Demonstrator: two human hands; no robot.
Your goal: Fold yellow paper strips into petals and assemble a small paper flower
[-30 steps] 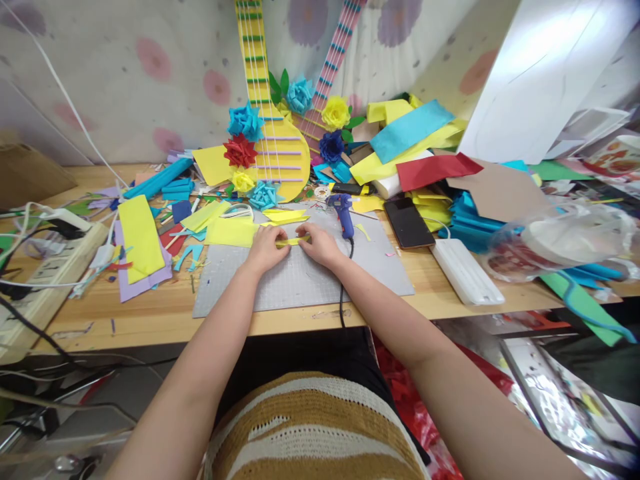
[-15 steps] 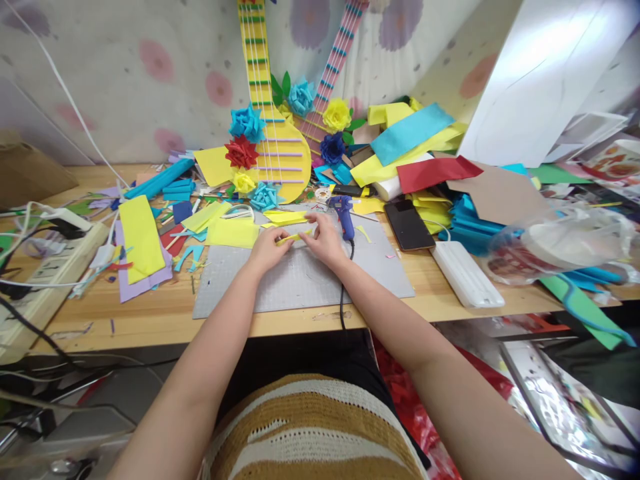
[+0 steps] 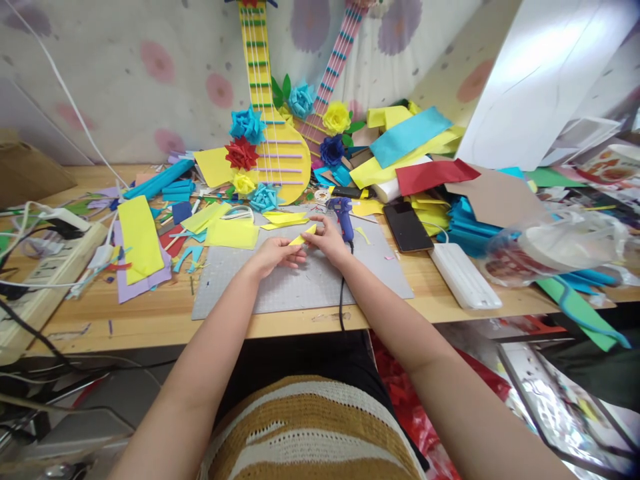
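Between both hands, above the grey cutting mat [image 3: 295,293], is a small folded piece of yellow paper [image 3: 303,236]. My left hand [image 3: 276,256] holds its left end, thumb on top and the other fingers curled below. At its right end, the fingertips of my right hand [image 3: 327,240] pinch the paper. A blue glue gun [image 3: 344,217] stands just beyond my right hand, its black cord running down to the table's front edge. More yellow paper strips [image 3: 284,219] lie behind the hands, and a yellow sheet [image 3: 232,233] lies to the left.
A yellow paper guitar [image 3: 287,157] with paper flowers leans at the back beside a pink one [image 3: 333,73]. Right of the mat are a phone [image 3: 407,227] and a white power bank [image 3: 466,275]. A power strip [image 3: 53,283] sits at left. Coloured paper scraps surround the mat.
The yellow paper has turned and tilted upward between my hands, showing more of its face. My left hand has rolled over and its fingers have loosened and extended. My right hand stays nearly in place.
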